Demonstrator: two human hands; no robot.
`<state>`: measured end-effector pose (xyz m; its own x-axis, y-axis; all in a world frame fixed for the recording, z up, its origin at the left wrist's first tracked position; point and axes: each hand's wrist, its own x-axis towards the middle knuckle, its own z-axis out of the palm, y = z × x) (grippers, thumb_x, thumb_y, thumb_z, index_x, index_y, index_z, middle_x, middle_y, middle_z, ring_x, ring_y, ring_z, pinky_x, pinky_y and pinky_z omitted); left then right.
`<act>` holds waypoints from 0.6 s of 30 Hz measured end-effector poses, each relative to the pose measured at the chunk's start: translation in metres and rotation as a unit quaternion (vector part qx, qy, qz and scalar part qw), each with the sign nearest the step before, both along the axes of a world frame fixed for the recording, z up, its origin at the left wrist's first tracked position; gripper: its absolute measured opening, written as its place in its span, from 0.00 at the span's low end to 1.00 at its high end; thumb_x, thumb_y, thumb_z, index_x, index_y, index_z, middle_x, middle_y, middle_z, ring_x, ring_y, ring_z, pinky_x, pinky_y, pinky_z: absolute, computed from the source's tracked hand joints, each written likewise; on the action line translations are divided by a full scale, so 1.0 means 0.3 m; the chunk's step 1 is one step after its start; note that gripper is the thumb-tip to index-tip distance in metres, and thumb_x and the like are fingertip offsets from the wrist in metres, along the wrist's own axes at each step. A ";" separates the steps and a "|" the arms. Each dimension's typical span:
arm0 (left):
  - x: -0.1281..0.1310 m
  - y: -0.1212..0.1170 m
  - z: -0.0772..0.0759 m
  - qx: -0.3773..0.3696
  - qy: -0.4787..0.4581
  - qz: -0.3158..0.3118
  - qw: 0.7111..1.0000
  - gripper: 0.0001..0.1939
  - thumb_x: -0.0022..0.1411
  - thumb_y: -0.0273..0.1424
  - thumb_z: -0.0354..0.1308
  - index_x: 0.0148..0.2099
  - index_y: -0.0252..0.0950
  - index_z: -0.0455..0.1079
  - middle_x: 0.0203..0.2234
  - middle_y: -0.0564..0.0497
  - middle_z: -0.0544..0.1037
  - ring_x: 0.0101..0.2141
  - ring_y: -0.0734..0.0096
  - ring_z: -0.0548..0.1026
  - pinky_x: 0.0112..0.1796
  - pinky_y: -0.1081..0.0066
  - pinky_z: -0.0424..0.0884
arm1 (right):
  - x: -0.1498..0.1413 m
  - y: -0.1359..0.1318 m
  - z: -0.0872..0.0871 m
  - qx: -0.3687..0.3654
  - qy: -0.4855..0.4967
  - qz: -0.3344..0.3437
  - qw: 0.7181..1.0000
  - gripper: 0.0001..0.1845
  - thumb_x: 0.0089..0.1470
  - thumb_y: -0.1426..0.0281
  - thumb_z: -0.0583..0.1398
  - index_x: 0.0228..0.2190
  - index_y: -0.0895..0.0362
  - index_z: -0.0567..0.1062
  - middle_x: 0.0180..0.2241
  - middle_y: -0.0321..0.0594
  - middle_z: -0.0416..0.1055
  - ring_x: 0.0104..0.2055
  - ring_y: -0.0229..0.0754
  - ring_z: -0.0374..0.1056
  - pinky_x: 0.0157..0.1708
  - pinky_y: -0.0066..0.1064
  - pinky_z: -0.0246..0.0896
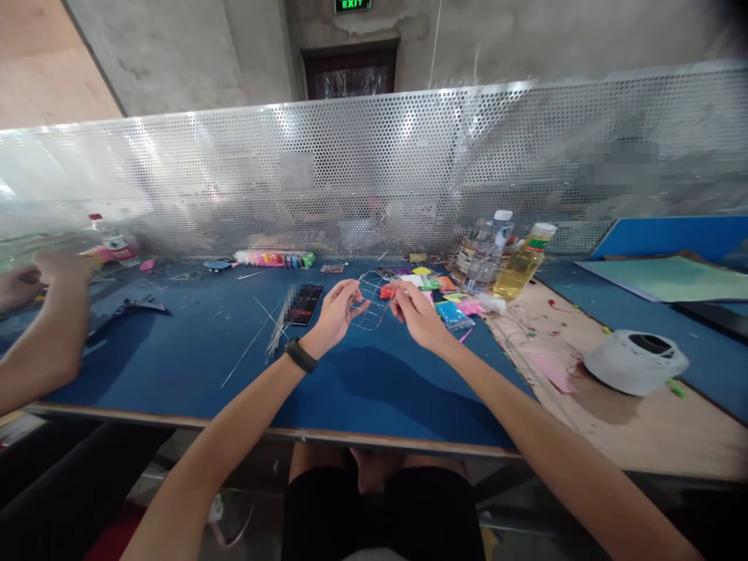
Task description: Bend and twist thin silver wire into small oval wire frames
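A thin bent-wire frame (369,328) is held up between my two hands above the blue tabletop. My left hand (334,313), with a dark band on its wrist, pinches the frame's left side between thumb and fingers. On the other side my right hand (416,312) has its fingers closed on the wire. Something red shows right by its fingertips; whether it is held or lies behind, I cannot tell. Left of my left hand lie a phone (307,304) and several loose straight wires (273,336).
Behind my right hand are colourful packets (453,315), a clear bottle (488,248) and a bottle of yellow liquid (524,262). A white rounded device (628,362) sits at right. Another person's arms (55,319) work at left. A perforated metal screen (362,171) backs the table.
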<state>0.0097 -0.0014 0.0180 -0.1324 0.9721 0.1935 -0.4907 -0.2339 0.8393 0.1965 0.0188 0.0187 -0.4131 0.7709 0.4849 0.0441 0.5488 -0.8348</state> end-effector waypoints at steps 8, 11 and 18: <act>-0.018 0.009 0.001 -0.018 -0.010 -0.011 1.000 0.10 0.56 0.36 0.64 0.37 0.36 0.70 0.27 0.56 0.70 0.28 0.80 0.70 0.43 0.66 0.74 | 0.017 0.013 0.012 -0.218 0.065 0.156 0.961 0.20 0.62 0.61 0.54 0.52 0.55 0.69 0.21 0.29 0.50 0.21 0.34 0.47 0.20 0.27 0.45; -0.021 0.012 0.002 -0.018 0.002 -0.012 1.000 0.10 0.56 0.36 0.64 0.37 0.36 0.71 0.26 0.56 0.70 0.28 0.79 0.70 0.43 0.66 0.74 | 0.026 0.021 0.005 -0.172 0.063 0.148 0.972 0.19 0.61 0.60 0.56 0.50 0.56 0.72 0.21 0.30 0.52 0.22 0.33 0.48 0.20 0.27 0.44; 0.000 0.003 -0.007 0.000 0.016 -0.019 1.000 0.11 0.55 0.36 0.65 0.38 0.36 0.71 0.25 0.56 0.70 0.28 0.79 0.70 0.42 0.64 0.74 | 0.006 0.009 0.002 -0.076 0.071 0.097 0.990 0.21 0.62 0.60 0.54 0.54 0.53 0.70 0.23 0.31 0.58 0.22 0.34 0.50 0.21 0.28 0.46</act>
<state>0.0096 -0.0005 0.0159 -0.0900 0.9761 0.1977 -0.4718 -0.2166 0.8547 0.1983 0.0216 0.0192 -0.4967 0.7521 0.4332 -0.1743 0.4025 -0.8987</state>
